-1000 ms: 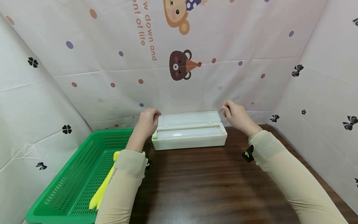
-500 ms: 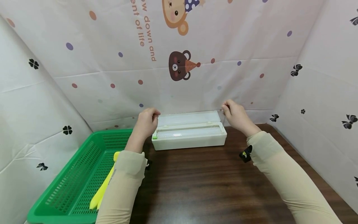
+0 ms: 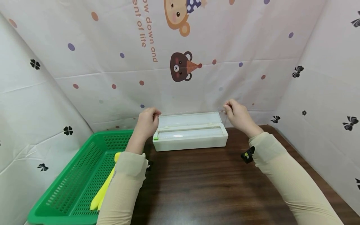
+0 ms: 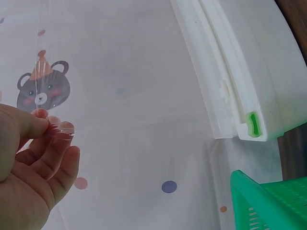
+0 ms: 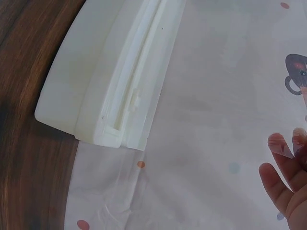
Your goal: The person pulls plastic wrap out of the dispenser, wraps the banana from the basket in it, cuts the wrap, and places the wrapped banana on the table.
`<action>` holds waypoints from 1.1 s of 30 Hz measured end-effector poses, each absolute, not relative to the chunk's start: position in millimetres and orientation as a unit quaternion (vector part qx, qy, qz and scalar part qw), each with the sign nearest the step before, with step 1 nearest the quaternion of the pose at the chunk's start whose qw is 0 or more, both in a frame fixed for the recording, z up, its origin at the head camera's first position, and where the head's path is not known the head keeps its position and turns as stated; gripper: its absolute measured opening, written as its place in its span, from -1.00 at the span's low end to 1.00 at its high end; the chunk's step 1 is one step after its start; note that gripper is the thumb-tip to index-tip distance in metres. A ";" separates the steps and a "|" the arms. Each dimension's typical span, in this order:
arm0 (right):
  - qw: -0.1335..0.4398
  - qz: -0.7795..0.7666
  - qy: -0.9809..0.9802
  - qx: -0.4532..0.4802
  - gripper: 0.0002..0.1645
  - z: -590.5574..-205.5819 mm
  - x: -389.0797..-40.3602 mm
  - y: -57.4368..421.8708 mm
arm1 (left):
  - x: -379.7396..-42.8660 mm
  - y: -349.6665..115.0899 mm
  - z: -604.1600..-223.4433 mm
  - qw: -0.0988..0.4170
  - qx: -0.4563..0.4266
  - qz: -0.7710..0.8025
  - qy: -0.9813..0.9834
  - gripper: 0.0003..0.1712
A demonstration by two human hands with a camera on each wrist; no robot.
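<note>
A white cling film dispenser (image 3: 191, 144) stands against the back wall, its clear-looking lid (image 3: 191, 119) raised. On its left end sits a green slider (image 4: 253, 124). My left hand (image 3: 147, 122) is up by the lid's left corner, thumb and fingers pinching an edge of transparent cling film (image 4: 66, 130). By the right corner, my right hand (image 3: 238, 117) pinches the film too; a piece of it lies over the fingertips (image 5: 278, 143) in the right wrist view. The sheet between the hands is so clear that its outline is hard to follow.
A green plastic basket (image 3: 62, 175) stands left on the dark wooden table (image 3: 194, 187), with long yellow things (image 3: 102, 191) in it, partly hidden by my left sleeve. A printed cloth wall (image 3: 112, 72) rises close behind the dispenser, and another cloth wall (image 3: 326, 93) on the right.
</note>
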State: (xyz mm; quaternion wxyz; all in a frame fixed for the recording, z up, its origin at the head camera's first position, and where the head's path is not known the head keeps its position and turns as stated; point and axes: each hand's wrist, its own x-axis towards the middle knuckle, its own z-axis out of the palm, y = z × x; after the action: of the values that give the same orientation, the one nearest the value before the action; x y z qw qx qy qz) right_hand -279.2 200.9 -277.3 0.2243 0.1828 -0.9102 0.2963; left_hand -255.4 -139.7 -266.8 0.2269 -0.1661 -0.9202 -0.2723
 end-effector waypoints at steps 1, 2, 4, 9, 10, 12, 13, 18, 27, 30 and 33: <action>0.223 0.297 -0.910 0.182 -0.69 -277.3 -279.1 201.2 | -255.3 -139.6 -266.8 0.228 -0.166 -0.273 -0.920 -0.77; 0.222 0.298 -0.910 0.183 -0.69 -277.3 -278.9 201.4 | -255.2 -139.6 -266.9 0.228 -0.166 -0.274 -0.919 -0.77; 0.221 0.298 -0.910 0.184 -0.69 -277.4 -279.0 202.0 | -255.3 -139.6 -267.1 0.231 -0.167 -0.274 -0.918 -0.77; 0.223 0.296 -0.909 0.188 -0.69 -276.8 -278.8 202.6 | -254.9 -139.8 -266.6 0.244 -0.169 -0.268 -0.917 -0.70; 0.223 0.297 -0.909 0.189 -0.69 -276.5 -278.6 202.6 | -254.8 -139.9 -266.5 0.247 -0.170 -0.266 -0.916 -0.68; 0.223 0.300 -0.908 0.188 -0.68 -276.0 -278.2 202.6 | -254.0 -140.3 -265.9 0.249 -0.171 -0.262 -0.916 -0.67; 0.222 0.302 -0.908 0.188 -0.68 -275.7 -278.0 202.5 | -253.4 -140.5 -265.7 0.249 -0.172 -0.261 -0.917 -0.68; 0.223 0.311 -0.904 0.189 -0.67 -274.9 -274.6 202.0 | -249.7 -139.8 -264.5 0.237 -0.174 -0.266 -0.918 -0.75; 0.224 0.355 -0.891 0.175 -0.64 -277.7 -269.7 199.3 | -247.2 -136.9 -266.7 0.238 -0.165 -0.285 -0.914 -0.77; 0.225 0.368 -0.886 0.172 -0.63 -278.3 -268.2 198.8 | -246.3 -136.3 -267.5 0.248 -0.162 -0.288 -0.911 -0.77; 0.230 0.375 -0.882 0.170 -0.63 -279.0 -267.2 198.3 | -245.1 -135.7 -267.7 0.255 -0.160 -0.290 -0.908 -0.78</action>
State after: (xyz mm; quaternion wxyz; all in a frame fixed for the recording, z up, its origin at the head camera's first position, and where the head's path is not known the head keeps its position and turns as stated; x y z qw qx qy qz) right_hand -267.2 198.3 -279.0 0.2300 0.1696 -0.8817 0.3754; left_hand -245.1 -135.7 -267.7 0.2554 -0.1601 -0.9083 -0.2901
